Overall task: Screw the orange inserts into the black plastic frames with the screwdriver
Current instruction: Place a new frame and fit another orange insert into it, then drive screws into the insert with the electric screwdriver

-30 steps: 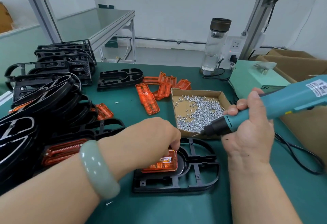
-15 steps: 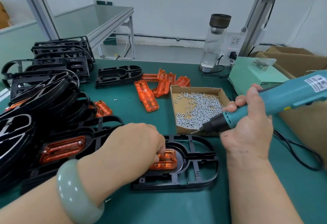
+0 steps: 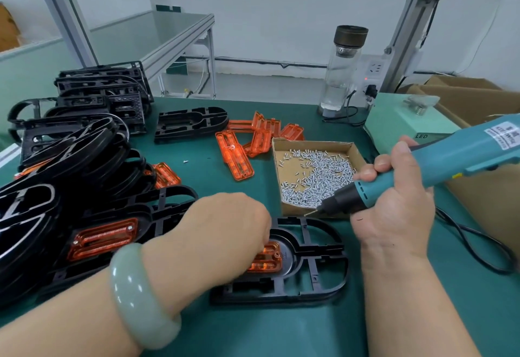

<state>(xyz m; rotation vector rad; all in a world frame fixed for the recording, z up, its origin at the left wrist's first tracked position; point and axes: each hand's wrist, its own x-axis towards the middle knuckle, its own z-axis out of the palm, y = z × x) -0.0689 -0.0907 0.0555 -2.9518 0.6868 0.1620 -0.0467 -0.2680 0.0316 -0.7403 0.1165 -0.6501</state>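
The left forearm (image 3: 70,314) is being held out from the lower left, with the left hand (image 3: 225,232) being held knuckles-up. Its fingers are being curled down onto the orange insert (image 3: 266,259), their tips being hidden beneath the hand. The right forearm (image 3: 408,300) is being held out from the lower right. The right hand (image 3: 394,210) is being wrapped around the screwdriver (image 3: 422,165), the thumb being laid over its top.

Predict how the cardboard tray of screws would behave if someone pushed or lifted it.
Probably heavy for its size: the cardboard tray holds a dense heap of screws. Its thin, low walls may flex when lifted. A quick push would likely shift the loose screws, perhaps spilling some.
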